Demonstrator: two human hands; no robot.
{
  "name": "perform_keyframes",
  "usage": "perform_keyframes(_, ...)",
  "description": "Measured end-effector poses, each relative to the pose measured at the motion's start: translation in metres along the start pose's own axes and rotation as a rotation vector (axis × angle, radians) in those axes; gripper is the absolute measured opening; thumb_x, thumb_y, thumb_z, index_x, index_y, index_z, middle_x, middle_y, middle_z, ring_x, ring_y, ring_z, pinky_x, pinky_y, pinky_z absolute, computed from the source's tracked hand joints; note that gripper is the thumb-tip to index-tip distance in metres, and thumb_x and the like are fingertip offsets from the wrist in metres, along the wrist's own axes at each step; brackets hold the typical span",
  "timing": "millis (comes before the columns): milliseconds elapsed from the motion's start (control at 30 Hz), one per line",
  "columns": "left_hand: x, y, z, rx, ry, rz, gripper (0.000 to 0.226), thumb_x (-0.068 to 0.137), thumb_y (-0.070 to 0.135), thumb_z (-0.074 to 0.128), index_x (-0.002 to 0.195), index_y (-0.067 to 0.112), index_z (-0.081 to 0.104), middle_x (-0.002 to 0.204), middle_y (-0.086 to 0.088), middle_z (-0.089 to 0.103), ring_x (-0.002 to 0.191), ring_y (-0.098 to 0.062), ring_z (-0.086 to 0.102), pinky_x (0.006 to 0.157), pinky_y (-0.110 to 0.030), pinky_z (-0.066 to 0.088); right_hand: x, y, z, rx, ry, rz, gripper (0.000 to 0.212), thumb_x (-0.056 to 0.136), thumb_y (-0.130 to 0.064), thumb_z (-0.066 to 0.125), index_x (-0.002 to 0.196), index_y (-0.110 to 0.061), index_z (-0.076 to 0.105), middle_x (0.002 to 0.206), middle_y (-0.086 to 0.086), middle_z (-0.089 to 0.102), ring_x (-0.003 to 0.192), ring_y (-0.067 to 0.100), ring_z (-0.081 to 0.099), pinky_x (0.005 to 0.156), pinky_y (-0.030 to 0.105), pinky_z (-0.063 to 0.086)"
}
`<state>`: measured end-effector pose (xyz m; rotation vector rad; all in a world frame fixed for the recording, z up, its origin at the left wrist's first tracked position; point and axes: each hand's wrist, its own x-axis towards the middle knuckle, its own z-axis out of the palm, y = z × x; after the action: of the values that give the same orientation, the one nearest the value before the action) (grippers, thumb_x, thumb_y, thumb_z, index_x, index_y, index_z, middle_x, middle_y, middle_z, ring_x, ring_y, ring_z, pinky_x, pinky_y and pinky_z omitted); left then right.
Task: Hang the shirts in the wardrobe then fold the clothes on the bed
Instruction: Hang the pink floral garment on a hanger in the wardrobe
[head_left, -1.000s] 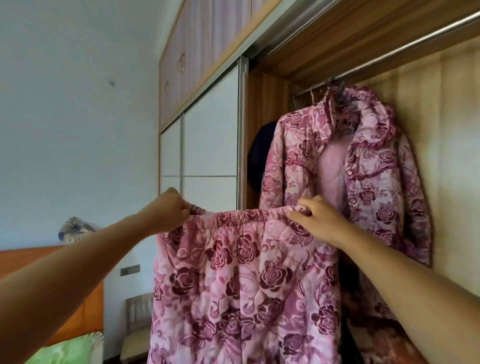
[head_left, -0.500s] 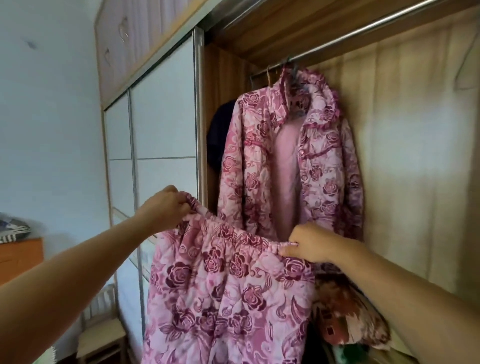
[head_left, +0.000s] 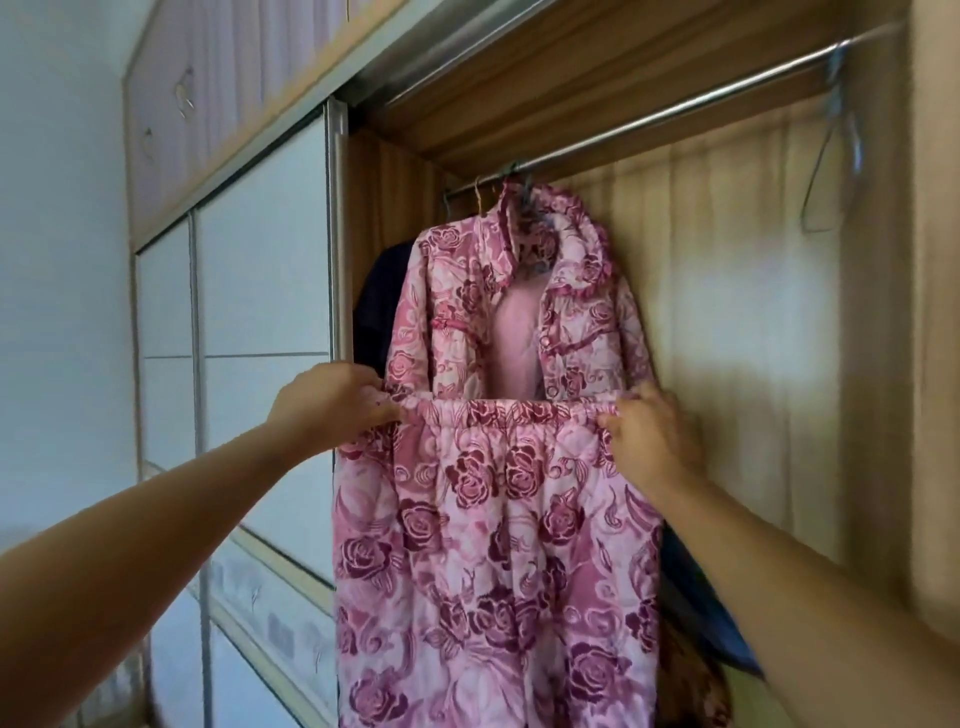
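Pink rose-print quilted jacket (head_left: 519, 312) already hangs near the left end of the wardrobe rail (head_left: 675, 117), beside a dark garment (head_left: 374, 301). Your left hand (head_left: 332, 402) and right hand (head_left: 647, 436) each pinch one end of the waistband of the matching trousers (head_left: 493, 545), held in front of the jacket's hem. An empty wire hanger (head_left: 831, 171) is at the rail's right end. Bed not in view; folding likely all still ahead. Half a second ago the waistband sloped; now it is level and taut, right hand higher.

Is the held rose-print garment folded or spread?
Spread: the left hand and right hand hold the waistband stretched, garment hanging flat.
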<state>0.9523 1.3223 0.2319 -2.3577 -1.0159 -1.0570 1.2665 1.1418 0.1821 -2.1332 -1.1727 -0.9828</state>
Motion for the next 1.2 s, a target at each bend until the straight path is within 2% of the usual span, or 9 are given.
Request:
perform_keyframes(333,0.119,0.042,0.042,-0.242,0.007,0.103,0.045,0.077,0.067,0.069,0.077,0.024,0.058,0.072,0.01,0.059,0.068,-0.012,0.057,0.057,-0.035,0.047,0.074,0.053,-0.015,-0.243,0.1,0.311,0.031,0.095,-0.021,0.051,0.121,-0.024,0.066,0.125,0.002,0.057,0.12,0.025,0.051,0.094,0.042,0.041)
perform_keyframes(467,0.171,0.073,0.066,-0.305,0.064,0.142,0.041,0.081,0.061,0.071,0.095,0.023,0.066,0.088,0.001,0.068,0.087,-0.024,0.065,0.068,-0.034,0.049,0.095,0.074,-0.016,-0.311,0.184,0.387,0.03,0.095,-0.018,0.052,0.121,-0.018,0.066,0.123,0.006,0.057,0.119,0.028,0.05,0.094,0.043,0.046)
perform_keyframes(567,0.21,0.094,0.083,-0.379,0.077,0.161,0.036,0.083,0.056,0.073,0.092,0.023,0.064,0.085,-0.002,0.066,0.09,-0.028,0.066,0.065,-0.031,0.041,0.115,0.091,-0.026,-0.382,0.254,0.396,0.03,0.091,-0.016,0.056,0.119,-0.017,0.067,0.121,0.006,0.057,0.116,0.028,0.05,0.091,0.04,0.044)
perform_keyframes(667,0.246,0.11,0.097,-0.458,0.077,0.181,0.034,0.085,0.049,0.074,0.107,0.024,0.071,0.09,-0.006,0.07,0.091,-0.029,0.067,0.067,-0.028,0.04,0.136,0.098,-0.038,-0.485,0.281,0.41,0.028,0.088,-0.016,0.059,0.114,-0.019,0.069,0.12,0.005,0.058,0.115,0.027,0.051,0.09,0.039,0.044)
perform_keyframes(833,0.299,0.131,0.113,-0.661,0.143,0.169,0.042,0.085,0.052,0.072,0.089,0.01,0.068,0.087,-0.01,0.069,0.081,-0.028,0.064,0.071,-0.034,0.049,0.176,0.106,-0.054,-0.359,0.347,0.46,0.023,0.092,-0.016,0.06,0.112,-0.01,0.071,0.122,0.01,0.05,0.122,0.034,0.044,0.084,0.045,0.052)
perform_keyframes(967,0.308,0.174,0.143,-0.964,0.044,0.209,0.044,0.091,0.046,0.064,0.083,0.003,0.072,0.077,-0.018,0.071,0.075,-0.034,0.066,0.074,-0.037,0.054,0.192,0.109,-0.037,-0.189,0.351,0.5,0.029,0.096,-0.025,0.056,0.103,-0.002,0.072,0.124,0.019,0.047,0.116,0.041,0.051,0.094,0.043,0.048)
perform_keyframes(1033,0.303,0.191,0.168,-1.07,-0.016,0.142,0.049,0.095,0.043,0.056,0.075,0.001,0.071,0.074,-0.02,0.069,0.076,-0.036,0.066,0.07,-0.037,0.051,0.185,0.115,-0.017,-0.078,0.326,0.549,0.031,0.093,-0.029,0.057,0.091,-0.001,0.071,0.113,0.018,0.053,0.104,0.04,0.058,0.086,0.037,0.049)
perform_keyframes(1100,0.294,0.198,0.201,-1.033,-0.01,0.101,0.05,0.097,0.038,0.055,0.066,0.002,0.066,0.063,-0.015,0.064,0.07,-0.032,0.065,0.06,-0.034,0.041,0.168,0.125,0.009,0.007,0.325,0.583,0.037,0.092,-0.033,0.059,0.067,-0.006,0.062,0.082,0.012,0.057,0.08,0.035,0.061,0.067,0.031,0.042)
perform_keyframes(1200,0.267,0.206,0.252,-0.955,-0.121,0.133,0.031,0.091,0.023,0.062,0.07,0.002,0.07,0.068,-0.016,0.066,0.07,-0.03,0.065,0.058,-0.032,0.041,0.127,0.141,0.049,0.058,0.282,0.65,0.055,0.097,-0.044,0.056,0.054,-0.01,0.053,0.059,0.006,0.055,0.058,0.026,0.053,0.055,0.029,0.033)
